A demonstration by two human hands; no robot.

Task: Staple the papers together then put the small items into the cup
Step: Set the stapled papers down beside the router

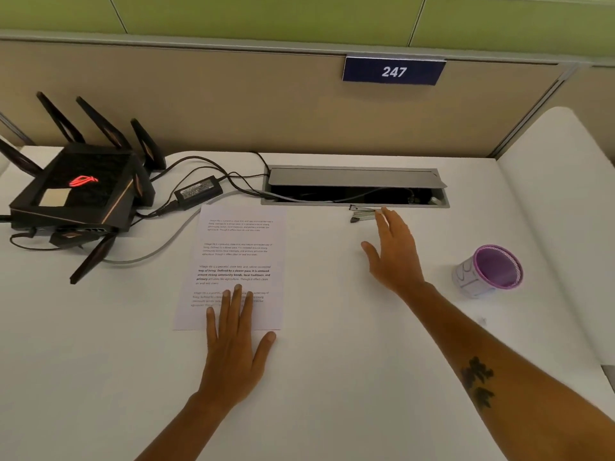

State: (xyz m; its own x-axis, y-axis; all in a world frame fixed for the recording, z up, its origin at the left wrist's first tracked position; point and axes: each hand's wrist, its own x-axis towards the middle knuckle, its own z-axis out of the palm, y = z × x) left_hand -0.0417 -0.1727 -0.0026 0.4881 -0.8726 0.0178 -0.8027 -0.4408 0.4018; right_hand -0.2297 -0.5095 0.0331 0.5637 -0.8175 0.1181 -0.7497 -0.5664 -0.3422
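From the head view, the papers [238, 261] lie flat on the white surface [332, 377], mid-left, printed side up; how many sheets are stacked cannot be told. The left hand [234, 341] rests flat and spread on their near edge, grasping nothing, its fingers hiding part of the lowest block of text. The right hand [392, 251] is stretched forward with fingers loose and released, its fingertips at the right end of the stapler [361, 214]; whether they touch it is unclear. The stapler lies just in front of the cable hatch [356, 186], whose dark opening hides most of what is inside. The purple cup [489, 271] stands well right of the hands, tilted toward the camera by the wide lens, its inside in shadow. A router [80, 191] sits far left, its antennas partly cut off. Small items are too faint to make out.
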